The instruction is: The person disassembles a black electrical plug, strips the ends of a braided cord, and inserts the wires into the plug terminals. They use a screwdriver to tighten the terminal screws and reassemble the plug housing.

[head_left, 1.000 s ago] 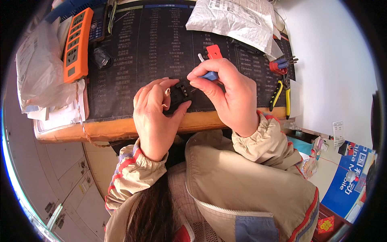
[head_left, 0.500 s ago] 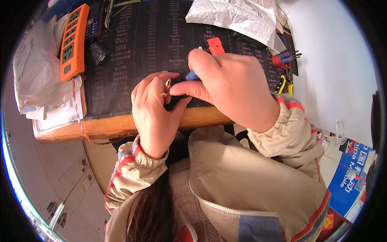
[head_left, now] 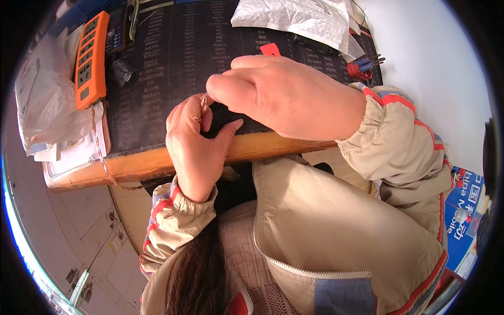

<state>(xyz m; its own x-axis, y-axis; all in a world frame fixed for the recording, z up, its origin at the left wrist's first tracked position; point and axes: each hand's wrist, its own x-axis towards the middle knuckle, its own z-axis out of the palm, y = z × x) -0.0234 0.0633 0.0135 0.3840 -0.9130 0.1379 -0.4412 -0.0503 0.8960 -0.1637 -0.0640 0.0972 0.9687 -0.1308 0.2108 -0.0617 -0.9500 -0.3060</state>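
Note:
Both hands meet above the near edge of a dark printed desk mat (head_left: 157, 68). My left hand (head_left: 194, 142) has its fingers curled, with a gold-coloured ring (head_left: 203, 103) on one; its thumb stands apart. Fingertips of my right hand (head_left: 294, 97) are bent down against the left fingers. The back of the right hand covers whatever lies between them, so I cannot make out what either holds. Just beyond the right knuckles a flat red piece (head_left: 270, 50) shows partly.
An orange power strip (head_left: 92, 60) lies at the left beside a clear plastic bag (head_left: 47, 94). White plastic packaging (head_left: 294, 21) is at the far right. Near the wall stands a red holder (head_left: 359, 71) with blue-handled tools. The desk's wooden edge (head_left: 252, 152) runs under my wrists.
My right hand has moved left and turned over, closer onto the left fingers. The blue piece seen at its fingers before is now hidden. The left thumb has opened slightly outward.

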